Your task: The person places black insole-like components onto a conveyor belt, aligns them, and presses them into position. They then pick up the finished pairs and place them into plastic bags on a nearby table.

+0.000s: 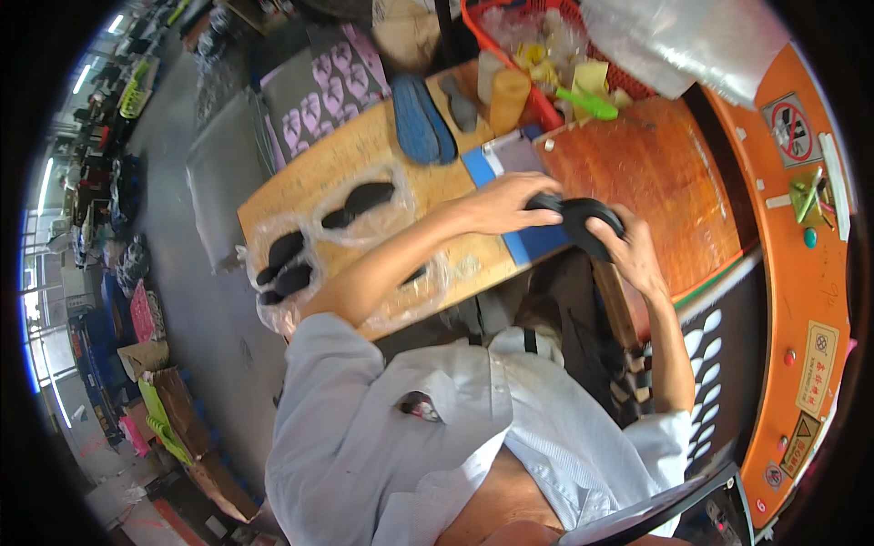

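Above the front edge of the bench I hold a black shoe sole (583, 218) between both hands. My left hand (517, 202) grips its narrower left end, with the thumb along the near side. At the broader right end my right hand (630, 250) is closed on it, thumb lying over the face and fingers partly hidden behind. To the left, black soles (369, 196) rest in clear plastic bags, and another bag (289, 273) with black soles sits at the bench's left end.
Blue insoles (423, 118) and a grey sole-shaped piece (458, 102) lie at the back. Beside them stand a yellowish jar (508, 100) and a red basket (628, 77) of plastic scraps. A reddish board (646, 173) and an orange machine frame (792, 264) are on the right.
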`<state>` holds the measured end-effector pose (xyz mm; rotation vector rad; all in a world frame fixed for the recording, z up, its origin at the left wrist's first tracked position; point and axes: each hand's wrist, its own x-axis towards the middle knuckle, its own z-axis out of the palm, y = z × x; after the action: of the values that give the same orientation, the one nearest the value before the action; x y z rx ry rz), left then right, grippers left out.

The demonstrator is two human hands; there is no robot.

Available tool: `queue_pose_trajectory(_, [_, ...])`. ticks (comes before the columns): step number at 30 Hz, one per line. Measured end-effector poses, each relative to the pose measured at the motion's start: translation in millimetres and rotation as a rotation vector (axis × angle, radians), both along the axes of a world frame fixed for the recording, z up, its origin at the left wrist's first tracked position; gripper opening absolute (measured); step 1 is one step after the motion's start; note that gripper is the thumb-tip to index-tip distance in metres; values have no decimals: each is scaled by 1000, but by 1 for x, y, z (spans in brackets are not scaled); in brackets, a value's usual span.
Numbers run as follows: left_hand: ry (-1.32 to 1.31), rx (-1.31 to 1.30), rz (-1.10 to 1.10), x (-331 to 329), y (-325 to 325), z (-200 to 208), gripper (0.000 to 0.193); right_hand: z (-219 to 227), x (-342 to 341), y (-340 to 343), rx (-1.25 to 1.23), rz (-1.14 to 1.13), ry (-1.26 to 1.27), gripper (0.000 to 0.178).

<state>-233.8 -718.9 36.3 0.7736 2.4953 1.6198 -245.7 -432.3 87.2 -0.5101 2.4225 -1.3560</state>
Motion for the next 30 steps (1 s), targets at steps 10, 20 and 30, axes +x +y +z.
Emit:
queue_pose_trajectory(10, [-709,44,708,307,-107,-115,36,-155,124,-175,139,530,-564,51])
queue_pose_trajectory(20, [-699,-72,909,314,-177,-153,41,-206,136,-262,42,369,-535,55])
queue_pose_trajectory(30, [-218,-702,754,312,-170,-152,62,-224,158,-268,176,456,258,61])
